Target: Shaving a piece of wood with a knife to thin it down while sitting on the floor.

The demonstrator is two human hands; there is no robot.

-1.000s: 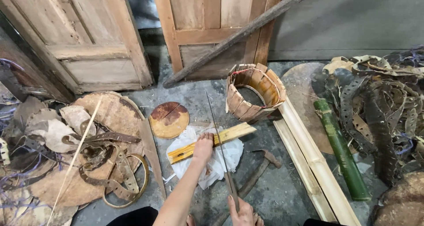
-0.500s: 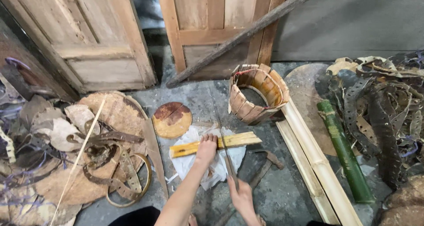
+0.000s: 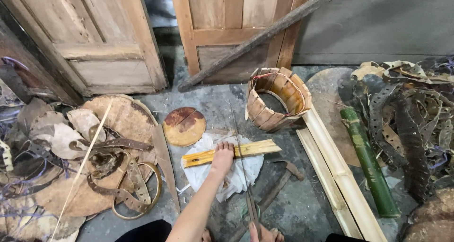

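Near the lower middle of the frame the left hand (image 3: 222,156) presses fingers-down on a yellow wooden slat (image 3: 231,153), pinning it flat across a white cloth (image 3: 227,176) spread on the concrete floor (image 3: 302,209). At the very bottom edge the right hand (image 3: 265,235) is closed around the near end of a long thin blade (image 3: 241,152) — most likely a saw or a long knife, too slim to tell — which runs up the frame and crosses the slat just right of the left fingers.

As a judgement: the slat looks whole, with no visible cut where the blade lies, so the work on this piece seems to be at its start or very early. A hammer (image 3: 279,185) lies untouched on the floor right of the cloth.

The one container in view is a small bucket (image 3: 276,100) of wooden staves, above and right of the slat, lying tilted with its mouth toward the camera. It holds nothing that can be seen, and its staves gape unevenly — it appears unfinished or loosely bound. A round wooden disc (image 3: 184,126) lies apart from it, left of centre.

Along the right, pale split lengths of bamboo (image 3: 331,166) and a green bamboo pole (image 3: 369,161) lie side by side, with a heap of dark strips (image 3: 406,124) beyond. At the left sit bark pieces and metal hoops (image 3: 137,190).
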